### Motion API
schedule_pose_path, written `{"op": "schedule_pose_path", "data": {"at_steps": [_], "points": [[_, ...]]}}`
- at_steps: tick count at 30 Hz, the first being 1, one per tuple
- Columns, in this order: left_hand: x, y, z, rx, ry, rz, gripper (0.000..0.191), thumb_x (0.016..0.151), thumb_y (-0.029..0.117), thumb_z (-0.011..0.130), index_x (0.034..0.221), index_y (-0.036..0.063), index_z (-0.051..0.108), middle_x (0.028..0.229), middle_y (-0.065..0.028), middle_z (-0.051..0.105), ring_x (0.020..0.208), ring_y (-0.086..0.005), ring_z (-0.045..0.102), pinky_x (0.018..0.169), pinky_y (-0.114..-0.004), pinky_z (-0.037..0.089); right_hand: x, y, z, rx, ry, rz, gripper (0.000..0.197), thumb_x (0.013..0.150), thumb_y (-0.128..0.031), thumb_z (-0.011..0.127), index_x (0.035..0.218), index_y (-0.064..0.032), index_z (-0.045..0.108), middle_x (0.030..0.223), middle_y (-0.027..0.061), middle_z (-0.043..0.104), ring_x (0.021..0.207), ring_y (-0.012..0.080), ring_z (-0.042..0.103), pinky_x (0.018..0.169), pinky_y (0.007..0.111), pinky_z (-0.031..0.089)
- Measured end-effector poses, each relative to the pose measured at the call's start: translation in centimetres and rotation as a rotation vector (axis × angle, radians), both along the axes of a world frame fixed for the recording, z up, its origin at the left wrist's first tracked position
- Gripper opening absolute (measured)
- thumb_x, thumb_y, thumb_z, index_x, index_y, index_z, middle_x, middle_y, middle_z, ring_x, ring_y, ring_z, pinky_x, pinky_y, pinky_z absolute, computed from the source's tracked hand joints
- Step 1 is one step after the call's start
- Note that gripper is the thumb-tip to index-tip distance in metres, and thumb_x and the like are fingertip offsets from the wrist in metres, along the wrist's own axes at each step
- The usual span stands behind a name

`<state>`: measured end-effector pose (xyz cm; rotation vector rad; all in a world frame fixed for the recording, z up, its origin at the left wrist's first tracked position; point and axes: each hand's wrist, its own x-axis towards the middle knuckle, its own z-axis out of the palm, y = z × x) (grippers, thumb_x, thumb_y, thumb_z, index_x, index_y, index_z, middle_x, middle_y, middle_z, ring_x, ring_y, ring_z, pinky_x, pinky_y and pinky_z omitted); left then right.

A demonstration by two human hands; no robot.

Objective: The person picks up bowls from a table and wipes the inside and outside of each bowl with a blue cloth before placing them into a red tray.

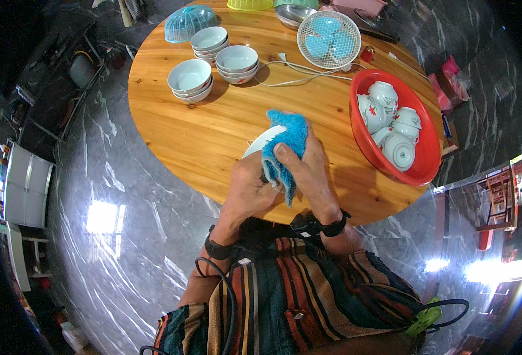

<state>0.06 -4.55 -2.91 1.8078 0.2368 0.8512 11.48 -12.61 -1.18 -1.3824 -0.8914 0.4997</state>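
Note:
My left hand (253,179) grips a white bowl (264,140) over the near part of the table. Most of that bowl is hidden behind my hands and a blue terry cloth (287,133). With the thumb on top, my right hand (307,155) presses the cloth against the bowl's rim. Beyond my hands stand three stacks of white bowls: a near-left stack (190,80), a right stack (237,64) and a far stack (209,41). To the right, a red plastic basin (363,144) holds several flowered white bowls (399,151), some upside down.
The round wooden table (185,137) ends close to my waist. A fan with blue blades (328,39) lies at the back, its white cable (303,80) looped across the wood. Blue (190,23) and yellow (249,3) mesh covers and a metal bowl (293,15) sit along the far side.

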Motion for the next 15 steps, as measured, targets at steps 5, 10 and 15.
{"op": "schedule_pose_path", "data": {"at_steps": [5,10,15], "points": [[-1.0,0.5,0.4,-0.184,0.026,-0.124,0.017,0.074,0.009,0.068,0.087,-0.0003,0.062,0.068,-0.0050,0.058,0.061,-0.0094,0.052,0.056,-0.026,0.042,0.0,0.0,0.2,0.091,0.240,0.031,0.048,0.091,-0.032,0.063,0.125,-0.0022,0.049,0.109,0.0057,0.059,0.092,0.0142,0.057,0.082,0.026,0.047],[-1.4,0.6,1.1,-0.352,-0.059,-0.149,0.020,0.077,0.013,0.074,0.086,-0.0012,0.064,0.072,-0.0020,0.061,0.064,-0.0064,0.052,0.057,-0.023,0.042,0.3,-0.8,-0.6,0.168,0.635,0.053,0.041,0.095,-0.041,0.053,0.118,-0.0070,0.057,0.100,0.0019,0.062,0.087,0.0116,0.059,0.077,0.026,0.050],[-1.6,0.4,0.6,-0.638,-0.259,-0.165,0.018,0.075,0.010,0.074,0.084,-0.0007,0.063,0.077,-0.0044,0.063,0.068,-0.0079,0.056,0.062,-0.023,0.044,-0.8,-0.2,-3.3,0.297,0.961,0.233,0.058,0.095,-0.054,0.041,0.125,-0.0047,0.050,0.120,0.0121,0.059,0.106,0.0240,0.060,0.091,0.038,0.050]]}}
